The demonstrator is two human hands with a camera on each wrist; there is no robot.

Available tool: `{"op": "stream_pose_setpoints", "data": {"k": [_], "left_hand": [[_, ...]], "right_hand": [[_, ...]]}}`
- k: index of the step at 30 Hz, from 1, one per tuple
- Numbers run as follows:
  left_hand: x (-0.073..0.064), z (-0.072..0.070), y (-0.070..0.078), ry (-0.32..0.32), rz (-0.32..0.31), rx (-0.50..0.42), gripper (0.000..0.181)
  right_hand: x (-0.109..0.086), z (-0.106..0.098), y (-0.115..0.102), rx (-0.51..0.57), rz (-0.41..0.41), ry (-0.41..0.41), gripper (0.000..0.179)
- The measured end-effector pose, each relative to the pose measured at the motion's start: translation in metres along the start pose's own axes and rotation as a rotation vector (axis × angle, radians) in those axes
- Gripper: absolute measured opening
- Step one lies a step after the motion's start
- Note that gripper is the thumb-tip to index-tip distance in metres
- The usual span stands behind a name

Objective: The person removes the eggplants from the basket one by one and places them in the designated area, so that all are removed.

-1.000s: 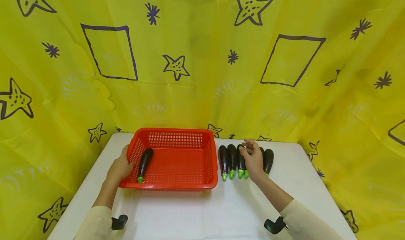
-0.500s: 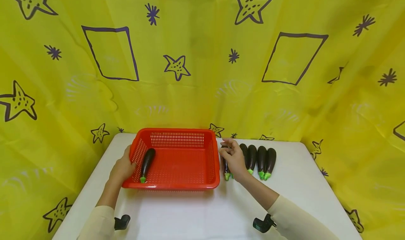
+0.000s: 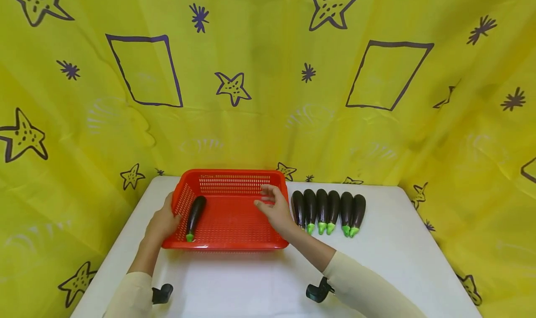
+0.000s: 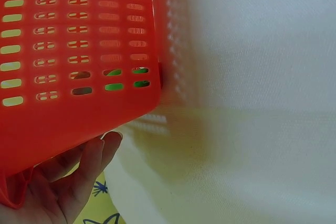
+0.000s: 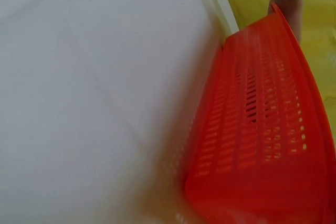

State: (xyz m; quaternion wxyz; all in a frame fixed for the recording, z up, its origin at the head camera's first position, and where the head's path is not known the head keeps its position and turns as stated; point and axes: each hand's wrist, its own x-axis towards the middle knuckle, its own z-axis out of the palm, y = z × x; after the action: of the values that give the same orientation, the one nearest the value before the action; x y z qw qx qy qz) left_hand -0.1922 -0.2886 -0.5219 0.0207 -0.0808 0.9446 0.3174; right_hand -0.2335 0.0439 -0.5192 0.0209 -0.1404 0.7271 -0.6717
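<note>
A red plastic basket (image 3: pixel 234 220) with slotted walls stands on the white table, one dark eggplant (image 3: pixel 195 218) with a green stem end lying along its left side. My left hand (image 3: pixel 162 222) grips the basket's left rim; in the left wrist view its fingers (image 4: pixel 92 161) curl under the edge. Above the basket's right part is my right hand (image 3: pixel 276 211), fingers loosely bent and holding nothing. Several more eggplants (image 3: pixel 321 211) lie side by side in a row just right of the basket. The right wrist view shows the basket's slotted front wall (image 5: pixel 252 124), not the hand.
The white table (image 3: pixel 234 285) extends in front of the basket and to the right of the eggplant row. Yellow cloth (image 3: pixel 268 136) with drawn stars and shapes hangs behind and at both sides. Black wrist mounts (image 3: pixel 318 290) stick out beside the sleeves.
My right hand has moved left, from over the row of eggplants to above the basket's right part, with nothing in it. My left hand keeps its hold on the rim.
</note>
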Motion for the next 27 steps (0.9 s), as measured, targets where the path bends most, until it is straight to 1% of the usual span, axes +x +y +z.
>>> {"op": "stream_pose_setpoints", "data": {"k": [5,14,23,27], "left_hand": [[0.001,0.000,-0.001,0.005,0.002,0.005,0.076],[-0.002,-0.001,0.001,-0.001,-0.010,0.000,0.076],[-0.002,0.001,0.001,0.003,-0.003,-0.004,0.076],[-0.002,0.000,0.000,0.010,-0.002,0.003,0.077]], "right_hand": [[0.001,0.019,0.003,-0.027,0.076,-0.054,0.051],[0.009,0.052,0.003,-0.076,0.163,-0.073,0.058],[0.023,0.069,0.003,-0.061,0.212,-0.068,0.062],[0.028,0.075,0.000,-0.042,0.233,-0.082,0.062]]}}
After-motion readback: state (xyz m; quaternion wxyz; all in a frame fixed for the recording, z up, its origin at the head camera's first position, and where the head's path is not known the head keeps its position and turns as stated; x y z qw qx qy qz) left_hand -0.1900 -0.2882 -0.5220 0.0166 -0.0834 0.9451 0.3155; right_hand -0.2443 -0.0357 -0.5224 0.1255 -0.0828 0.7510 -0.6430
